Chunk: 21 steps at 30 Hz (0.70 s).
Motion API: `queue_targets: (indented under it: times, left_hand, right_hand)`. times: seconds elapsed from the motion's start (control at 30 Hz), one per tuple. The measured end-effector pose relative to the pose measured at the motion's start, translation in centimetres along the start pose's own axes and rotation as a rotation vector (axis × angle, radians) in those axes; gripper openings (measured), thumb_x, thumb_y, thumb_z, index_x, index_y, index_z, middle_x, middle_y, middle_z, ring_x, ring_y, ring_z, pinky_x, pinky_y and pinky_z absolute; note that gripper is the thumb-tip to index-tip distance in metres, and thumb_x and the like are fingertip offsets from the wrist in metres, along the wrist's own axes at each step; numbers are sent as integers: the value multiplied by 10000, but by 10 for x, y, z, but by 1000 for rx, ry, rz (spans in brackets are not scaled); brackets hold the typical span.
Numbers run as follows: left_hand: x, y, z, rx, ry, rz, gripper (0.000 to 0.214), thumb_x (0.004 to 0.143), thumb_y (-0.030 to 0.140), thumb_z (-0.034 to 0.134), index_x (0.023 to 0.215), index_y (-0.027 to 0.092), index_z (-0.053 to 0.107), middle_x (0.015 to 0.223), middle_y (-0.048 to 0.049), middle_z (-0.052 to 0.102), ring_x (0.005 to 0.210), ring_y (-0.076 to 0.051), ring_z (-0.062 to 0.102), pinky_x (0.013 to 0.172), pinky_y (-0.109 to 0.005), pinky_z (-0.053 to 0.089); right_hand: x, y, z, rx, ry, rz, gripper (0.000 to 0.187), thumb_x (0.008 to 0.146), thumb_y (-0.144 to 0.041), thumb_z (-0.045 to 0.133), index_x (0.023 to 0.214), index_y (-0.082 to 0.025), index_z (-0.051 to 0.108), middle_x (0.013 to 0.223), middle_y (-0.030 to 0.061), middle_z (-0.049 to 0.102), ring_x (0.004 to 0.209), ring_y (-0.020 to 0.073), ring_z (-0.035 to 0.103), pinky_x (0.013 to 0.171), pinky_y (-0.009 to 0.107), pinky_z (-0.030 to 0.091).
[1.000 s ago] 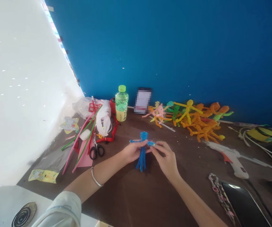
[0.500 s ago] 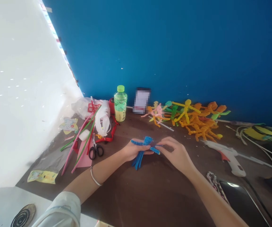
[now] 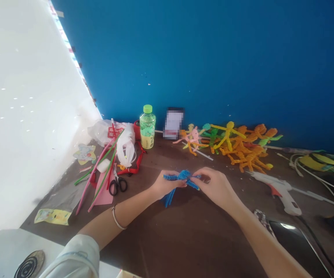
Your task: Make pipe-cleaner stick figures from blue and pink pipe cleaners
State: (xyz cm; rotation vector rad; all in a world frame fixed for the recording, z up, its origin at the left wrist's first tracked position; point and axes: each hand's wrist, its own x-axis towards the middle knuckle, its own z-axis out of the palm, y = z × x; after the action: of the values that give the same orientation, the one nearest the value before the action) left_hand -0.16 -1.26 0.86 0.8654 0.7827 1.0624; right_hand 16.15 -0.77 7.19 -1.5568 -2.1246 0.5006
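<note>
A blue pipe-cleaner figure (image 3: 183, 175) with a coiled head, two arms and dangling legs is held above the brown table (image 3: 167, 239). My left hand (image 3: 167, 184) is closed around its body, the thumb pressed across the front below the head. On the other side, my right hand (image 3: 213, 185) pinches a thin blue strand of the pipe cleaner beside the head. One blue arm points left over my left hand, and the other slants down between the hands. My fingers hide part of the body.
Pipe-cleaner figures (image 3: 242, 148) lie in a heap by the blue wall. A glue gun (image 3: 284, 191) and a dark phone (image 3: 297, 247) are at right. Scissors (image 3: 117, 184), loose pipe cleaners (image 3: 97, 170) and a green-capped bottle (image 3: 147, 127) stand or lie at left. Another phone (image 3: 173, 123) leans on the wall.
My right hand has come slightly closer to the figure's head, its fingers more tightly pinched. The head has tilted and shifted a little right; my left hand keeps its hold.
</note>
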Motion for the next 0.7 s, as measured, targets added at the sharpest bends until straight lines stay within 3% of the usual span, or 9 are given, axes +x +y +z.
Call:
queue_targets:
  times: [0.2,0.4,0.53,0.7]
  left_hand:
    - [-1,-3,4,157,166,136,166,562,256,726,662,130,688,676,-46,650,694,-164,586,737,-307,451]
    - [-2,-2,7,-53,252,113,148,543,239,734,629,134,677,611,-17,612,625,-124,558,663,-260,453]
    - [-2,-2,7,-233,266,30,167,555,245,745,601,119,645,541,2,564,533,-88,521,571,-218,428]
    - [-4,0,8,-487,157,-145,164,620,222,720,694,104,634,677,-33,619,638,-111,584,654,-230,465]
  right_hand:
    - [-8,-13,18,-154,173,-58,113,733,-248,529,658,-227,612,690,8,613,556,142,533,531,260,356]
    - [-16,-22,37,-257,328,-237,147,766,-176,500,693,-202,625,696,18,629,686,160,563,658,297,316]
    - [-20,-22,49,-314,426,-333,133,774,-166,512,725,-194,633,768,28,643,716,150,554,668,299,313]
    - [-22,-16,56,-499,626,-602,131,740,-158,590,855,-190,647,901,60,636,878,184,538,793,333,340]
